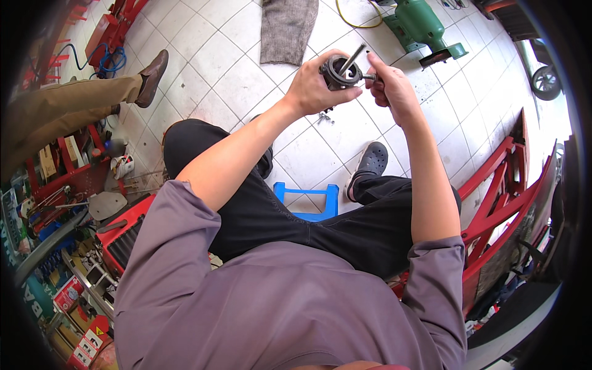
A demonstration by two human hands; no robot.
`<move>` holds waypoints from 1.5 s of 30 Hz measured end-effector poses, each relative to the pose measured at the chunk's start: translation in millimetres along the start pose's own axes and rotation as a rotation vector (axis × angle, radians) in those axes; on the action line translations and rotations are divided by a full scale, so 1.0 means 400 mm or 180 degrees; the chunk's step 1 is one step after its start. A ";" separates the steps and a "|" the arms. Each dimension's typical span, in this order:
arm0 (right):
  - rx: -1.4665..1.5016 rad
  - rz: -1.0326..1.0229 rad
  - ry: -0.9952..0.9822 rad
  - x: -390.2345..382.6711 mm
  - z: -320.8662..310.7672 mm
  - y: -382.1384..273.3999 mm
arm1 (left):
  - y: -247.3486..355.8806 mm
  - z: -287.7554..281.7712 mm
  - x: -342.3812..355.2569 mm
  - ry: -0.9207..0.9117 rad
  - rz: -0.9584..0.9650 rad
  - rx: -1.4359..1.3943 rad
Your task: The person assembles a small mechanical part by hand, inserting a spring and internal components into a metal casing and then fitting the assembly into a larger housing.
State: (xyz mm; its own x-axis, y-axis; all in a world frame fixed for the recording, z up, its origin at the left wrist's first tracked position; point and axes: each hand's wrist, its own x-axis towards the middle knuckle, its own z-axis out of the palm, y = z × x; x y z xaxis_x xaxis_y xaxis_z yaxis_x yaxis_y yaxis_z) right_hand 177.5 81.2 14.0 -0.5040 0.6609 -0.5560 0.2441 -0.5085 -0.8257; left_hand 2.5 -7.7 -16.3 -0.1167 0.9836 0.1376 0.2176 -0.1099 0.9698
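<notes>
Reaching forward, left hand [308, 87] clamps a dark metal ring [333, 79], right hand [396, 92] pinching a rod [369, 76]

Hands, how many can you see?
2: the left hand grips a dark metal part; the right hand is at that part's right side. The other person shows no hands here.

This looks like a repair workshop: a green motor-bodied machine [421, 26] sits on the white tiled floor [213, 80], a red metal frame [487, 167] stands at right, a blue hose [114, 60] lies looped, and hand tools [54, 198] crowd the left side.
</notes>
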 end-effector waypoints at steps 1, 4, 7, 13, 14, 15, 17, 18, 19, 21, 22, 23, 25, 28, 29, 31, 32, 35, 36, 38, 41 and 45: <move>0.0006 -0.0065 -0.0044 -0.005 0.005 0.000 | 0.006 -0.001 0.002 -0.0010 0.0191 0.0171; -0.0055 -0.0115 -0.0212 -0.016 0.011 -0.015 | 0.009 -0.010 -0.001 -0.0036 0.0669 0.0609; -0.0217 0.0125 -0.0482 -0.017 -0.002 -0.026 | -0.003 -0.019 0.002 0.0170 0.1230 0.0676; -0.0150 -0.0093 -0.0740 -0.028 -0.013 -0.027 | -0.004 -0.032 0.012 0.0208 0.1567 0.1053; -0.0111 -0.0172 -0.0716 -0.033 -0.010 -0.035 | -0.005 -0.029 0.011 0.0261 0.1460 0.0958; -0.0071 -0.0252 -0.0691 -0.039 -0.004 -0.045 | -0.006 -0.027 0.009 0.0314 0.1354 0.0863; 0.0049 -0.0266 -0.0691 -0.038 -0.010 -0.049 | -0.007 -0.029 0.009 0.0369 0.1244 0.0835; 0.0128 -0.0200 -0.0716 -0.028 -0.023 -0.045 | -0.006 -0.027 0.010 0.0394 0.1202 0.0813; 0.0209 -0.0135 -0.0742 -0.021 -0.031 -0.040 | -0.006 -0.027 0.009 0.0418 0.1160 0.0792; -0.0031 0.0080 -0.0542 -0.018 -0.028 -0.029 | -0.006 -0.029 0.010 0.0346 0.1223 0.0865; -0.0022 -0.0068 -0.0631 -0.016 -0.028 -0.021 | -0.006 -0.029 0.011 0.0301 0.1249 0.0884; -0.0012 -0.0214 -0.0736 -0.016 -0.021 -0.020 | -0.008 -0.030 0.010 0.0263 0.1268 0.0916; -0.0005 -0.0342 -0.0721 -0.029 -0.014 -0.036 | -0.009 -0.027 0.006 0.0266 0.1143 0.0807; 0.0245 -0.0198 -0.0842 -0.025 -0.022 -0.038 | -0.007 -0.025 0.004 0.0335 0.0925 0.0675; 0.0373 -0.0092 -0.0897 -0.018 -0.032 -0.031 | -0.006 -0.023 0.004 0.0360 0.0846 0.0630; 0.0164 -0.0054 -0.0939 -0.010 -0.045 -0.022 | -0.008 -0.024 0.007 0.0310 0.1044 0.0710; 0.0032 -0.0218 -0.0927 -0.014 -0.033 -0.024 | -0.010 -0.026 0.007 0.0290 0.1137 0.0761; 0.0213 -0.0397 -0.0908 -0.034 -0.009 -0.035 | -0.013 -0.026 0.006 0.0289 0.1125 0.0772; 0.0462 -0.0343 -0.0993 -0.030 -0.015 -0.035 | -0.013 -0.027 0.007 0.0294 0.1136 0.0787; 0.0471 -0.0191 -0.0938 -0.019 -0.026 -0.028 | -0.013 -0.027 0.009 0.0302 0.1157 0.0816; 0.0012 -0.0152 -0.0746 -0.009 -0.032 -0.016 | -0.014 -0.025 0.006 0.0268 0.1072 0.0780; 0.0301 -0.0477 -0.0888 -0.027 -0.013 -0.029 | -0.018 -0.025 0.005 0.0244 0.1174 0.0823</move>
State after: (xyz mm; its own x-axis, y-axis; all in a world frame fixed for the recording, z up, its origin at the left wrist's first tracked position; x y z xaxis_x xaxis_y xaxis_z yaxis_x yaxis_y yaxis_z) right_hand 184.5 83.1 29.1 -0.7392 0.5622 -0.3707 0.0787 -0.4746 -0.8767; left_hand -9.0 -6.3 -20.9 -0.0553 0.8709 0.4884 0.4917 -0.4020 0.7724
